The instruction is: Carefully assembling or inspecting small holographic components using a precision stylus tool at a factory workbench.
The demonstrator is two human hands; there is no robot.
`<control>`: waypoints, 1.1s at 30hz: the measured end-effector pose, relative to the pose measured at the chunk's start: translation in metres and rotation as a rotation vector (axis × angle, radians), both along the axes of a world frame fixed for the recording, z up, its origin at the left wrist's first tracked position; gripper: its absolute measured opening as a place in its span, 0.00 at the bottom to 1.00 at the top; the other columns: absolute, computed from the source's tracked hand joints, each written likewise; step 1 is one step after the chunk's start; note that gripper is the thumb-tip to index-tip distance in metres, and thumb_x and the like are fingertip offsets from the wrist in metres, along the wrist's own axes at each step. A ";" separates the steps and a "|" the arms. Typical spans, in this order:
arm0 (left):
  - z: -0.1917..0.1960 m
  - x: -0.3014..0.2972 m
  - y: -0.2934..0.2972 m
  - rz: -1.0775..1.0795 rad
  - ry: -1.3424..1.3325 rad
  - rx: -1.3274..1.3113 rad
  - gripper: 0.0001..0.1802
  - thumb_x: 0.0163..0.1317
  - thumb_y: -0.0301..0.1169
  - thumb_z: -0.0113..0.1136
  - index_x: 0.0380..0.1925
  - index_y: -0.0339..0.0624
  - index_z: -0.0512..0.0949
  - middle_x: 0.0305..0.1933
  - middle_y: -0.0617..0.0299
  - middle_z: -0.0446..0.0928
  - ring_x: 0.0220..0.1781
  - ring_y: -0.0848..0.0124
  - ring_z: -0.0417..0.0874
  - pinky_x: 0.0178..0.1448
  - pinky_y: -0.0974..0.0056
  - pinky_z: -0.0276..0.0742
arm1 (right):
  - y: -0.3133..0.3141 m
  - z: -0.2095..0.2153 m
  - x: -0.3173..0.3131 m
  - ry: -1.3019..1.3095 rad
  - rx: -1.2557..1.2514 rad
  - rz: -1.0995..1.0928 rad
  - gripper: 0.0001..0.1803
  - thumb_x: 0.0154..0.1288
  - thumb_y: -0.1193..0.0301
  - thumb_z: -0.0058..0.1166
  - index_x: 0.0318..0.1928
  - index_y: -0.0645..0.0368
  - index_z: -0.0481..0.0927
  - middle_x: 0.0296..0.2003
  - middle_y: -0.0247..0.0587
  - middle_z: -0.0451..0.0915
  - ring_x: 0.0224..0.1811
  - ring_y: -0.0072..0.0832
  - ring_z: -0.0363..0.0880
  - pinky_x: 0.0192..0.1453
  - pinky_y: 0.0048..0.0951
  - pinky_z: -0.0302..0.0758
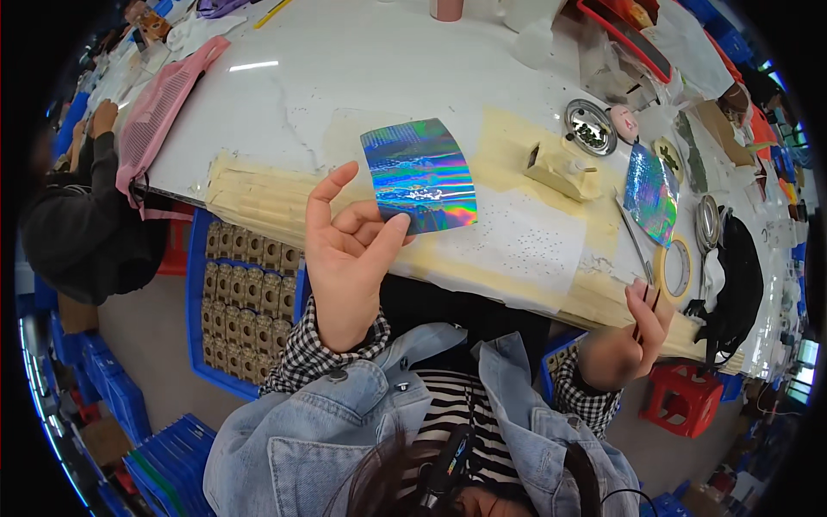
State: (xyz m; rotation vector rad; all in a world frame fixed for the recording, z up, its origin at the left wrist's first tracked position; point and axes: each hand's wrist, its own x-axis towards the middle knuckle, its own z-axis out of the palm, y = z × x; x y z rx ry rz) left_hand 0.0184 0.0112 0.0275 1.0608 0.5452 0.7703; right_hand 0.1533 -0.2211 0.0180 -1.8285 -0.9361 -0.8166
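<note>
The left hand pinches a shiny rainbow foil sheet by its lower corner between thumb and fingertips, forefinger raised free; the sheet curls up above the fingers over the table. A light edge grip would best spare the thin film creases. The right hand holds slim metal tweezers, pointing up past its fingertips.
</note>
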 end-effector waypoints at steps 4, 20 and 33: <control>-0.007 -0.005 0.004 -0.076 -0.017 -0.011 0.34 0.60 0.15 0.56 0.66 0.37 0.55 0.42 0.56 0.80 0.42 0.74 0.83 0.46 0.70 0.81 | 0.045 0.016 -0.014 -0.132 -0.097 0.406 0.32 0.71 0.44 0.35 0.40 0.59 0.82 0.34 0.47 0.78 0.39 0.40 0.76 0.45 0.36 0.78; -0.007 -0.011 0.012 -0.187 -0.062 -0.140 0.34 0.58 0.14 0.58 0.63 0.36 0.55 0.40 0.55 0.81 0.40 0.77 0.82 0.44 0.74 0.78 | 0.107 0.022 -0.033 0.072 -0.359 0.655 0.21 0.50 0.65 0.68 0.46 0.58 0.83 0.42 0.43 0.81 0.46 0.38 0.81 0.52 0.40 0.79; -0.001 -0.010 0.011 -0.174 -0.012 -0.154 0.31 0.59 0.16 0.58 0.61 0.35 0.56 0.33 0.61 0.79 0.37 0.79 0.80 0.43 0.74 0.77 | 0.107 0.017 -0.031 0.100 -0.351 0.714 0.22 0.55 0.60 0.62 0.46 0.62 0.83 0.42 0.44 0.80 0.49 0.40 0.81 0.56 0.43 0.78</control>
